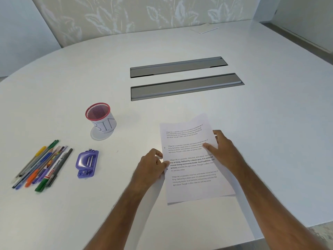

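printed sheet [193, 170] lying flat on the white table [270, 123], near its front edge, with two punched holes at its left margin. left hand [151, 166] pinches the sheet's left edge with curled fingers; right hand [223, 150] grips the right edge, thumb on top. further left lie a purple hole punch [87, 163], a row of pens [41, 166] and a red mesh cup [100, 118].

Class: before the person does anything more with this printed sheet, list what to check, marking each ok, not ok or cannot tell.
1. Left hand pinches the sheet at its left edge: ok.
2. Right hand grips its right edge, thumb on top: ok.
3. Printed side faces up: ok.
4. Hole punch lies apart from the pens: ok.
5. Dark marks in the left margin are punched holes: cannot tell.
6. One sheet or several: cannot tell.
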Tool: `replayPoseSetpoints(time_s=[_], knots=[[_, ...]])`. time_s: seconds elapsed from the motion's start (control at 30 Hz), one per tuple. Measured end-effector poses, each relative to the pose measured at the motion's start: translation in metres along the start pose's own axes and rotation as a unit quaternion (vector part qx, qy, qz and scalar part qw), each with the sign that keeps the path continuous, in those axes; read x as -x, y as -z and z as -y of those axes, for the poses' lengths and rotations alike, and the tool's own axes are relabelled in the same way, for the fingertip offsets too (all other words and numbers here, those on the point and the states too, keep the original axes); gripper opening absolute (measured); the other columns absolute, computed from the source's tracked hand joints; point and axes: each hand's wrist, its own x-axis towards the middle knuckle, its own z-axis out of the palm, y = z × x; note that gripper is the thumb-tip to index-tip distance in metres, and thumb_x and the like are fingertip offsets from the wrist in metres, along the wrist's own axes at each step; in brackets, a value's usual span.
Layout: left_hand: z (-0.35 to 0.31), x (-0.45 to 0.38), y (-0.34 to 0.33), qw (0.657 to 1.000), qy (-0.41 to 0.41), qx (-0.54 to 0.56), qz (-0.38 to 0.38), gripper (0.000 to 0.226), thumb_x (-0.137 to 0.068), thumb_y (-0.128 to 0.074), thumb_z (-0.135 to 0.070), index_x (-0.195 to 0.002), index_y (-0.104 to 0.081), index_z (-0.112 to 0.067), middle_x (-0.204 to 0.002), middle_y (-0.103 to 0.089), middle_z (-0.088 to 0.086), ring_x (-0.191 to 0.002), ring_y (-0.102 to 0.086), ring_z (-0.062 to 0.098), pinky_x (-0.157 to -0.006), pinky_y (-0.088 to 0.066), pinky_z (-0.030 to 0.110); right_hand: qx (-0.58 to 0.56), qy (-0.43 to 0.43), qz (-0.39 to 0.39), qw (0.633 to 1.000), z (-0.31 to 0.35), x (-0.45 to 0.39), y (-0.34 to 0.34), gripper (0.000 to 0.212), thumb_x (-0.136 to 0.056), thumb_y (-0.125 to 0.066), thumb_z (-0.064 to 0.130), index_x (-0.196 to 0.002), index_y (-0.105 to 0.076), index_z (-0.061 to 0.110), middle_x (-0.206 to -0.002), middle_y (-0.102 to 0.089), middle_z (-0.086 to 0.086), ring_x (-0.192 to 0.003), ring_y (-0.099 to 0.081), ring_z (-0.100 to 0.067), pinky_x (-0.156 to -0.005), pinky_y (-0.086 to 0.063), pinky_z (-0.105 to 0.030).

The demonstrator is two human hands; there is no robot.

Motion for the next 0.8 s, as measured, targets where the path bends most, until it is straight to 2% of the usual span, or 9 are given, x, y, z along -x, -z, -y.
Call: replayPoseSetpoints(time_s=[0.07,0.13,0.2,0.3,0.37,0.4,0.5,0.67,0.8], knots=[[-0.001,0.001,0.0,1.0,0.0,-0.004,-0.006,0.021,-0.091,-0.075,-0.031,-0.097,-0.055,-0.026,-0.062,-0.074,-0.005,-0.046,-0.062,0.005,-0.058,-0.049,0.027,0.013,-0.007,-0.007,1.0,0.0,0.0,-0.001,0.059,-0.096,-0.07,0.045,-0.143,-0.046,0.019,-0.121,-0.068,-0.003,-0.113,-0.068,-0.03,-0.091,-0.055,-0.042],[-0.002,0.002,0.001,1.0,0.002,-0.006,-0.01,0.023,-0.09,-0.076,-0.033,-0.098,-0.055,-0.026,-0.062,-0.074,-0.003,-0.047,-0.062,0.006,-0.058,-0.047,0.027,0.047,-0.011,-0.02,0.999,-0.002,0.0,-0.001,0.066,-0.096,-0.068,0.05,-0.147,-0.044,0.017,-0.137,-0.062,-0.007,-0.126,-0.062,-0.029,-0.099,-0.052,-0.044],[-0.002,0.003,0.002,1.0,0.008,0.002,-0.013,0.025,-0.09,-0.076,-0.034,-0.099,-0.055,-0.024,-0.062,-0.073,-0.002,-0.046,-0.062,0.008,-0.054,-0.044,0.024,0.097,-0.008,-0.04,0.994,-0.003,0.002,0.001,0.069,-0.095,-0.066,0.055,-0.147,-0.044,0.015,-0.142,-0.054,-0.009,-0.128,-0.06,-0.03,-0.098,-0.052,-0.045],[0.001,0.005,0.006,0.999,0.008,0.027,-0.017,0.024,-0.092,-0.075,-0.035,-0.099,-0.056,-0.024,-0.06,-0.072,-0.002,-0.046,-0.06,0.002,-0.049,-0.043,0.02,0.091,0.021,-0.079,0.992,-0.002,0.006,0.001,0.058,-0.095,-0.069,0.051,-0.138,-0.049,0.017,-0.133,-0.052,-0.005,-0.117,-0.06,-0.019,-0.086,-0.052,-0.038],[0.004,0.007,0.011,0.999,0.001,0.024,-0.028,0.02,-0.093,-0.073,-0.037,-0.098,-0.056,-0.027,-0.064,-0.073,0.002,-0.052,-0.06,-0.003,-0.054,-0.045,0.024,0.069,0.05,-0.088,0.992,0.002,0.008,-0.001,0.041,-0.096,-0.071,0.044,-0.126,-0.055,0.021,-0.115,-0.051,0.005,-0.1,-0.054,-0.008,-0.072,-0.043,-0.027],[0.006,0.008,0.014,0.999,-0.001,0.021,-0.038,0.018,-0.094,-0.072,-0.038,-0.098,-0.057,-0.028,-0.066,-0.073,0.004,-0.056,-0.061,0.001,-0.055,-0.045,0.026,0.063,0.061,-0.086,0.992,0.005,0.008,-0.003,0.033,-0.096,-0.071,0.042,-0.12,-0.057,0.025,-0.107,-0.051,0.009,-0.094,-0.054,-0.007,-0.068,-0.04,-0.025],[0.016,0.012,0.029,0.997,0.007,0.02,-0.077,0.013,-0.094,-0.07,-0.04,-0.094,-0.059,-0.031,-0.069,-0.073,0.004,-0.066,-0.068,0.017,-0.058,-0.05,0.03,0.052,0.093,-0.072,0.992,0.016,0.008,-0.013,0.014,-0.096,-0.07,0.036,-0.103,-0.059,0.03,-0.093,-0.054,0.013,-0.078,-0.054,-0.005,-0.067,-0.04,-0.028],[0.039,0.018,0.06,0.989,0.006,0.006,-0.148,0.01,-0.095,-0.068,-0.04,-0.096,-0.06,-0.034,-0.078,-0.069,-0.011,-0.072,-0.068,0.012,-0.063,-0.058,0.037,0.027,0.124,-0.05,0.991,0.044,0.007,-0.039,0.01,-0.096,-0.07,0.03,-0.091,-0.062,0.032,-0.087,-0.059,0.012,-0.073,-0.052,0.003,-0.064,-0.04,-0.026],[0.058,0.02,0.082,0.979,-0.04,-0.014,-0.2,0.017,-0.096,-0.071,-0.028,-0.11,-0.062,-0.026,-0.096,-0.066,-0.011,-0.089,-0.062,0.014,-0.075,-0.051,0.03,0.024,0.137,-0.02,0.99,0.069,0.008,-0.063,0.009,-0.096,-0.068,0.03,-0.089,-0.063,0.032,-0.087,-0.061,0.014,-0.072,-0.053,0.003,-0.062,-0.039,-0.024]])
